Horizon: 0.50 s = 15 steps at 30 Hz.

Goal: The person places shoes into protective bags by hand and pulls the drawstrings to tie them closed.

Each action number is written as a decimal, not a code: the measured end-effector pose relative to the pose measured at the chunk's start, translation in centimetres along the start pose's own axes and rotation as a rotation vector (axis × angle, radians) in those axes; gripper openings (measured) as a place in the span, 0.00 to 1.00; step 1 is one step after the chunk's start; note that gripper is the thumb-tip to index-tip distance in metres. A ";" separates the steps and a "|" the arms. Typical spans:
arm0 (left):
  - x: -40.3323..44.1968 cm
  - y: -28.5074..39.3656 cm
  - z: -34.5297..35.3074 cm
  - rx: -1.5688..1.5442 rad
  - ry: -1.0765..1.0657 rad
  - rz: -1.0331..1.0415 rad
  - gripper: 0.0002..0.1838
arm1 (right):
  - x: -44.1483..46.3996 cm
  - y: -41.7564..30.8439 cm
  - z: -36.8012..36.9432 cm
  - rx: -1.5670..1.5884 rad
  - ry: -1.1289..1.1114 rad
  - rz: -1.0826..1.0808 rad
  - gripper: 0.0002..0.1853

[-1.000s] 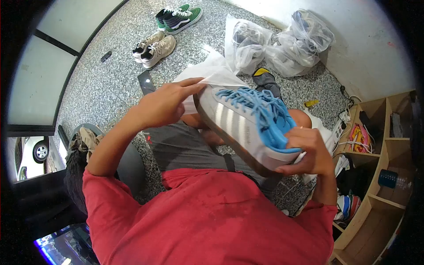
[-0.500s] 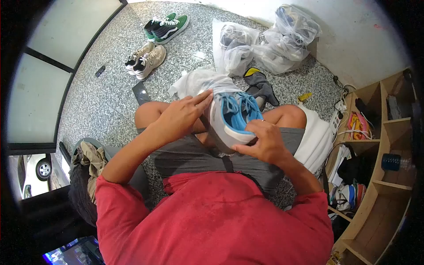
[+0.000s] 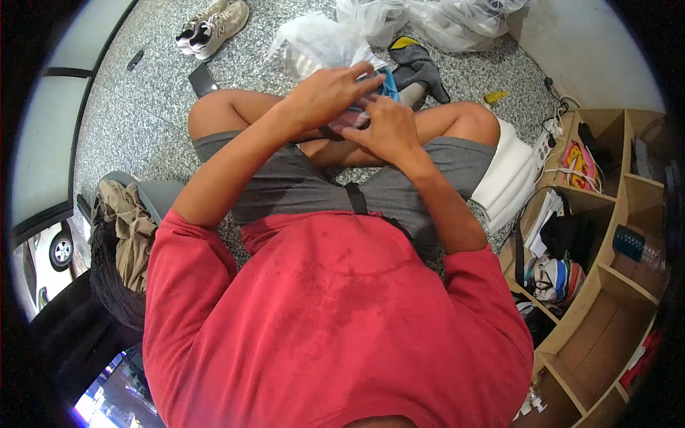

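A sneaker with a blue lining (image 3: 389, 85) lies between my crossed legs, largely covered by my hands and a white see-through plastic bag (image 3: 307, 44). The bag is drawn over the shoe's far part. My left hand (image 3: 330, 94) bends its fingers over the bag's near edge on top of the shoe, its fingertips slightly blurred. Close beside it, my right hand (image 3: 389, 130) is closed at the shoe's near end, thumb toward the left, with thin clear plastic at its fingers. The exact grip of both hands is partly hidden.
Ahead lie a grey glove (image 3: 421, 68), more plastic bags (image 3: 457, 25), a phone (image 3: 202, 80) and beige sneakers (image 3: 214, 28). A wooden shelf (image 3: 619, 214) stands on the right, with a white cloth (image 3: 503, 175) by my knee. Clothes (image 3: 125, 228) hang at left.
Both hands have come together over the shoe; the right has moved from its heel toward the left hand. Less of the blue lining shows. The head view has tilted down.
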<state>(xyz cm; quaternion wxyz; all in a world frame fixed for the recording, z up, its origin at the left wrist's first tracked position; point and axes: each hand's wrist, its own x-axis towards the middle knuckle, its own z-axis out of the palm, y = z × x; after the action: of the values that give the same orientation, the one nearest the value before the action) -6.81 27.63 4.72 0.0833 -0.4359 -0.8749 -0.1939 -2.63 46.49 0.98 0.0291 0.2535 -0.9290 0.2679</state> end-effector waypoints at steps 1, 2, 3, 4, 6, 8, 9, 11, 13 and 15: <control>-0.7 -0.1 0.0 -0.004 0.011 0.011 0.29 | 0.1 -0.2 -0.8 0.020 -0.018 0.049 0.27; -1.4 -0.3 -0.2 -0.001 0.012 0.019 0.29 | 0.0 -0.2 -0.9 0.016 -0.010 0.051 0.27; -1.9 -0.7 -0.5 0.019 0.001 -0.106 0.31 | -0.1 -0.3 -1.0 0.016 -0.019 0.042 0.27; -1.8 -0.9 -0.8 0.040 -0.010 -0.229 0.33 | -0.3 -0.5 -0.9 0.017 -0.027 0.034 0.26; -0.5 -1.6 -1.3 0.100 -0.021 -0.297 0.31 | -0.2 -1.1 -0.4 0.054 0.062 0.003 0.25; 0.7 -2.9 -0.8 0.174 -0.023 -0.347 0.29 | 0.0 -2.1 -0.4 -0.040 -0.005 -0.021 0.24; 1.6 -3.1 -0.4 0.187 0.009 -0.371 0.21 | 0.0 -2.3 -0.2 -0.070 -0.007 -0.039 0.22; 3.2 -5.0 1.0 0.245 -0.086 -0.369 0.15 | 0.2 -2.7 -0.1 -0.083 0.005 -0.064 0.21; 4.2 -6.1 2.3 0.271 -0.117 -0.323 0.06 | 0.2 -3.2 -0.3 -0.099 -0.024 -0.074 0.19; 5.4 -6.8 3.7 0.240 -0.084 -0.312 0.06 | 0.3 -3.0 -0.2 -0.107 -0.019 -0.107 0.19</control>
<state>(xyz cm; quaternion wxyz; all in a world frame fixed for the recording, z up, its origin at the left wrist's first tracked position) -15.40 29.43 1.27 0.0670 -0.2894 -0.9515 -0.0802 -1.42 44.26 2.62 0.0479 0.3033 -0.9275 0.2132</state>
